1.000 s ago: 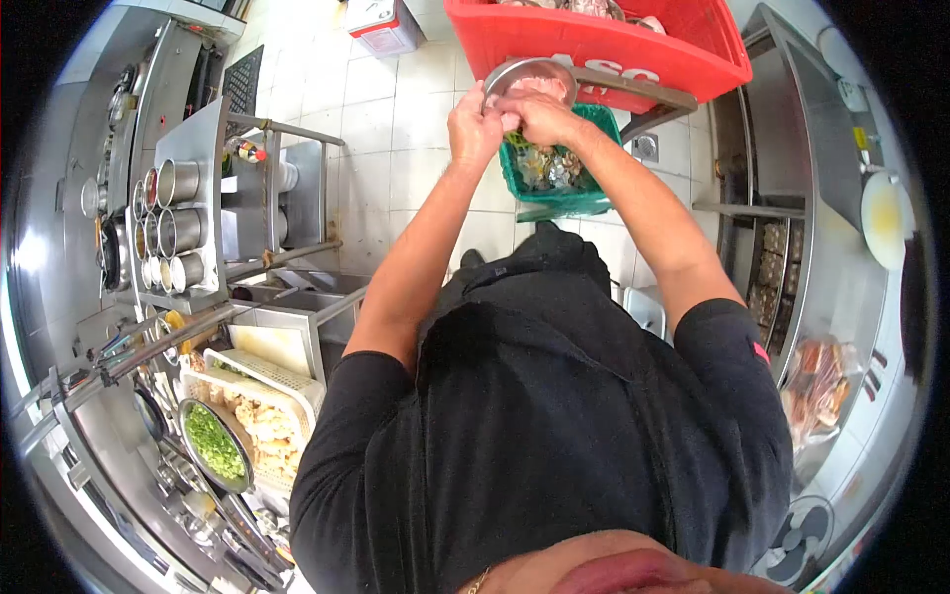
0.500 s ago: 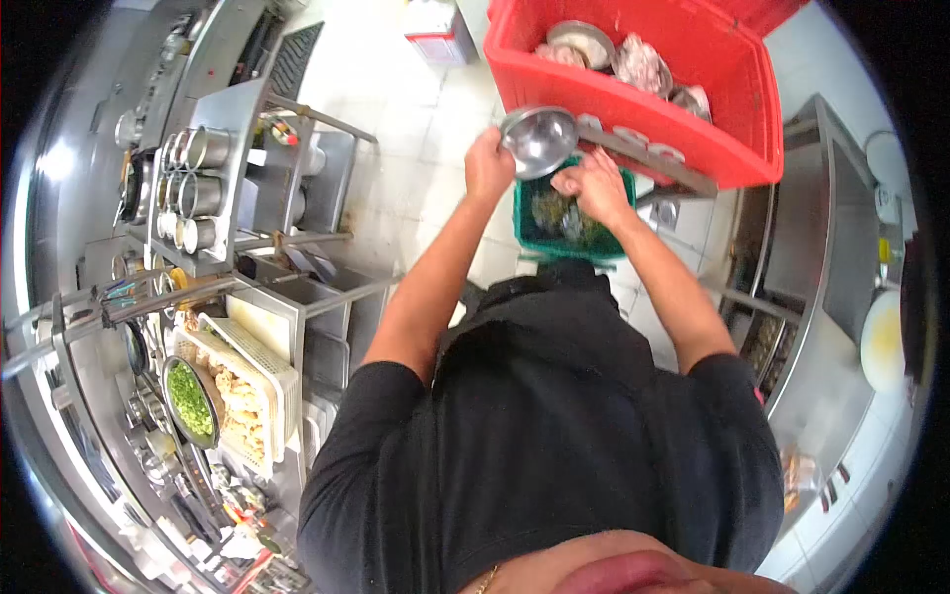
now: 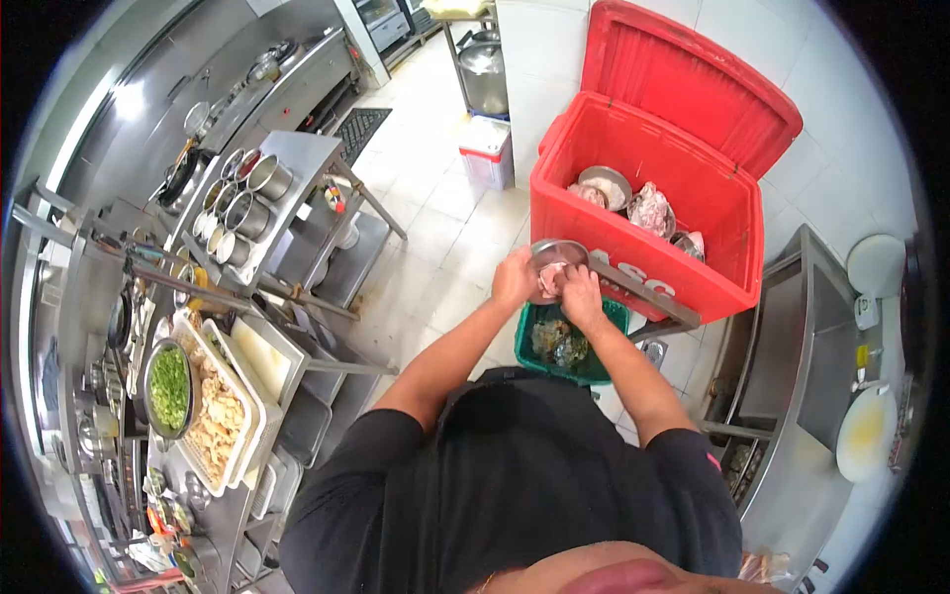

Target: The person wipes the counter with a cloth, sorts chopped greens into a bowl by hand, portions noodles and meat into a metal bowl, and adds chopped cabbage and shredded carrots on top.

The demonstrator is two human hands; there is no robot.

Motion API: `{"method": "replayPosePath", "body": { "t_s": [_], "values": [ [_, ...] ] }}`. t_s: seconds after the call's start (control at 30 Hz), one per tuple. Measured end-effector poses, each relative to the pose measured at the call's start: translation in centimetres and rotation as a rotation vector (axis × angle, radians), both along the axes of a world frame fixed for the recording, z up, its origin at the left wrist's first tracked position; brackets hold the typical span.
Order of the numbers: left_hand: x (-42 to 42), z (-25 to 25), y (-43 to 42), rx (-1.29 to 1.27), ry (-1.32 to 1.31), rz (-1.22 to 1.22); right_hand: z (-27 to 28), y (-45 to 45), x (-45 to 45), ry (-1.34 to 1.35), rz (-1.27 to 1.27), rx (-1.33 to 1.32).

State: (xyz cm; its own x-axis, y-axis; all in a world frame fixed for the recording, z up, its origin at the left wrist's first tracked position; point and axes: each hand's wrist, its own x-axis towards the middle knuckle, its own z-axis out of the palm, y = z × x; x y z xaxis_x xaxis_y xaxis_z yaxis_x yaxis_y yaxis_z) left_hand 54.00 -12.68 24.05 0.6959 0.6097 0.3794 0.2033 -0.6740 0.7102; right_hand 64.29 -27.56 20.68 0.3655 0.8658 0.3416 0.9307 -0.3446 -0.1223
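Observation:
My left hand [image 3: 512,279] is wrapped round the rim of a small metal bowl [image 3: 560,253], tilted in front of the red cooler. Pinkish raw meat [image 3: 550,279] shows inside the bowl. The fingers of my right hand [image 3: 582,297] are closed on this meat at the bowl's right side; the fingertips are partly hidden. Just below both hands is a green bin [image 3: 602,368] with mixed scraps in it. Behind them stands the open red cooler [image 3: 633,243], holding more bowls and pieces of raw meat [image 3: 650,210].
A metal bar [image 3: 643,289] crosses the cooler's front. To the left are a rack of metal pots [image 3: 247,214], a bowl of chopped greens [image 3: 170,389] and a crate of pale food pieces [image 3: 216,421]. A steel counter [image 3: 807,436] runs along the right.
The view has tilted up, showing more of the cooler and its raised lid. Half a second ago the bowl looked bare and my right hand was over the bin; now that hand is at the bowl with meat.

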Motion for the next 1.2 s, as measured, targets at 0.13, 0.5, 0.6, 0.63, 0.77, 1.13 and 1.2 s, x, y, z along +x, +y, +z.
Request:
{"method": "replayPosePath", "body": {
  "t_s": [0.13, 0.5, 0.6, 0.63, 0.77, 1.13, 1.2],
  "values": [
    [-2.5, -2.4, 2.0, -0.034, 0.047, 0.016, 3.3, -1.4, -2.2, 0.059, 0.051, -0.274],
    [-8.5, -1.9, 10.5, -0.340, 0.113, 0.288, 8.6, 1.0, -3.6, 0.604, -0.032, 0.387],
    [-8.9, -2.5, 9.7, -0.445, 0.072, 0.234, 10.3, 6.8, -5.6, 0.639, -0.017, 0.488],
    [-8.8, -3.1, 9.7, -0.444, 0.029, 0.196, 9.4, 9.0, -5.9, 0.717, 0.010, 0.507],
    [-9.6, -0.2, 9.6, -0.563, 0.005, 0.178, 1.8, 15.7, -7.2, 0.683, 0.256, 0.215],
    [-22.8, -1.8, 20.4, -0.226, 0.075, 0.452, 0.9, 5.6, -7.9, 0.409, 0.077, -0.554],
    [-25.0, -3.7, 23.5, -0.292, 0.095, 0.488, 2.0, 4.9, -8.3, 0.570, -0.156, -0.492]
  ]
}}
